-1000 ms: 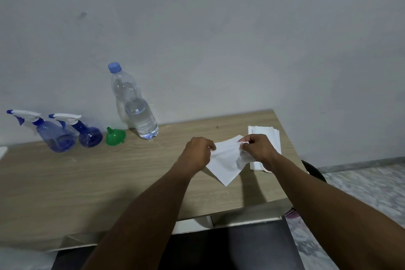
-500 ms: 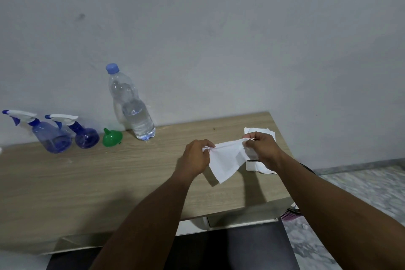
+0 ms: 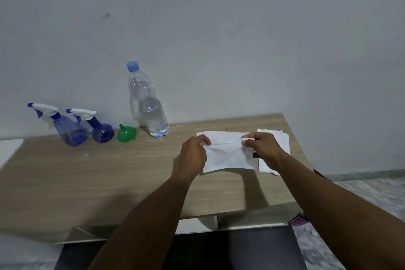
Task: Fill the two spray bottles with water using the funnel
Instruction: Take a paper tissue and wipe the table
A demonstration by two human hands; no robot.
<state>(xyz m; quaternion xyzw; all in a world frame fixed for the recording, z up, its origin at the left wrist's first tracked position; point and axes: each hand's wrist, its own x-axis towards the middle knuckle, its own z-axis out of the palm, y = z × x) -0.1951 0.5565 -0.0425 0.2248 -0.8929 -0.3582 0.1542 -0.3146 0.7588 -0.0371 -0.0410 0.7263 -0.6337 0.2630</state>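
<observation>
White tissue [image 3: 228,153] pinched by left hand [image 3: 195,154], right hand [image 3: 266,149], forearms extended

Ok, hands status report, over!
Left hand, right hand pinching white paper tissue. Two blue plastic spray bottles, green plastic funnel untouched. Clear plastic water bottle capped. Nothing blocking.

A light wooden table [image 3: 109,177] is carrying, along its back edge, a left spray bottle [image 3: 70,132], a right spray bottle [image 3: 102,131], a green funnel [image 3: 126,134] and an upright water bottle [image 3: 153,116]; a white napkin stack [image 3: 283,138] is lying near its right end.
</observation>
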